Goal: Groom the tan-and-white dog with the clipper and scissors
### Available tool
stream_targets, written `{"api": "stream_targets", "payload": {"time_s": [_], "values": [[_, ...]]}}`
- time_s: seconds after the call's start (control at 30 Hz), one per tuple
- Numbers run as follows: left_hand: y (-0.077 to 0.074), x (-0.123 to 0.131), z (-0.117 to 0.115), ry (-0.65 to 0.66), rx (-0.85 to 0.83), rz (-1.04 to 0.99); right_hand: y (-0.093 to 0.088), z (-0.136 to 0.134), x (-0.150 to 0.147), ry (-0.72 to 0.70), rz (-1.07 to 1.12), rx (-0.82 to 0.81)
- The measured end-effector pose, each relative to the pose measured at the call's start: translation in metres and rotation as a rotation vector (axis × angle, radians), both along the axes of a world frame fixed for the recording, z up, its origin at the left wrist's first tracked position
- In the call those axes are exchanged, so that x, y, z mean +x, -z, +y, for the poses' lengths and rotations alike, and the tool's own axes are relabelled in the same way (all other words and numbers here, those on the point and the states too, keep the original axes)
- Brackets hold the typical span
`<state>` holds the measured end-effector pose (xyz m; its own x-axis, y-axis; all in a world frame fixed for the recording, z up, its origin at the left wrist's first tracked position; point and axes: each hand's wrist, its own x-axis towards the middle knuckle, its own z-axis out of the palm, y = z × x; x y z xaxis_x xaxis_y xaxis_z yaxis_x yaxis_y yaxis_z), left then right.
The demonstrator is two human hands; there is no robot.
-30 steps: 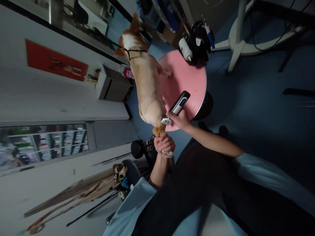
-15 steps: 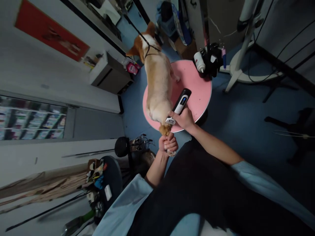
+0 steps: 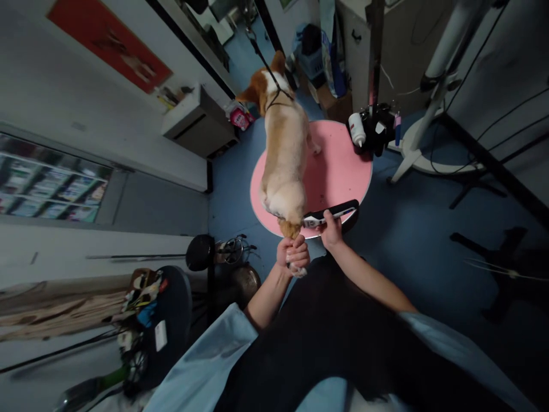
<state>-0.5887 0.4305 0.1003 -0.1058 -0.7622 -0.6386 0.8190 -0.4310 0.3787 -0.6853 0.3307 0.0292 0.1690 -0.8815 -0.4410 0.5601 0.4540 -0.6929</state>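
Note:
A tan and white dog (image 3: 285,157) stands on a round pink table (image 3: 334,171), facing away, with a dark lead round its neck. My left hand (image 3: 292,254) is closed round its hind paw, pulled back off the table's near edge. My right hand (image 3: 331,229) grips a black and white electric clipper (image 3: 330,214), held sideways with its white head against the leg just above my left hand.
A white bottle (image 3: 357,129) and dark tools (image 3: 377,129) sit at the table's far right edge by an upright pole. A white stand base (image 3: 422,154) lies right. A grey cabinet (image 3: 195,123) stands left, and a dark stool (image 3: 171,320) with clutter near left.
The clipper has swung from pointing up and away to lying sideways, and my right hand dropped lower. The view shifted, so the dog and table appear further right.

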Motion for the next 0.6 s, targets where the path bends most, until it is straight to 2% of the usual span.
{"api": "stream_targets", "payload": {"time_s": [0.07, 0.13, 0.23, 0.33, 0.4, 0.47, 0.53, 0.6], "values": [[0.005, -0.002, -0.003, 0.012, -0.025, 0.020, 0.005, -0.006, -0.005, -0.044, -0.029, -0.004], [0.017, -0.008, -0.008, 0.077, -0.060, 0.016, 0.013, -0.020, -0.016, -0.088, 0.006, -0.015], [0.049, -0.021, -0.021, 0.220, -0.085, -0.142, 0.029, -0.050, -0.046, 0.058, 0.174, -0.008], [0.087, -0.018, -0.031, 0.361, -0.054, -0.495, 0.043, -0.075, -0.084, 0.186, 0.291, -0.052], [0.107, 0.003, -0.030, 0.458, -0.060, -0.810, 0.048, -0.080, -0.108, 0.235, 0.339, -0.069], [0.122, 0.041, -0.026, 0.479, -0.036, -1.142, 0.049, -0.074, -0.127, 0.255, 0.368, -0.070], [0.133, 0.085, -0.027, 0.385, 0.030, -1.348, 0.046, -0.059, -0.137, 0.256, 0.380, -0.073], [0.140, 0.120, -0.042, 0.273, -0.072, -1.367, 0.042, -0.040, -0.138, 0.256, 0.378, -0.071]]}}
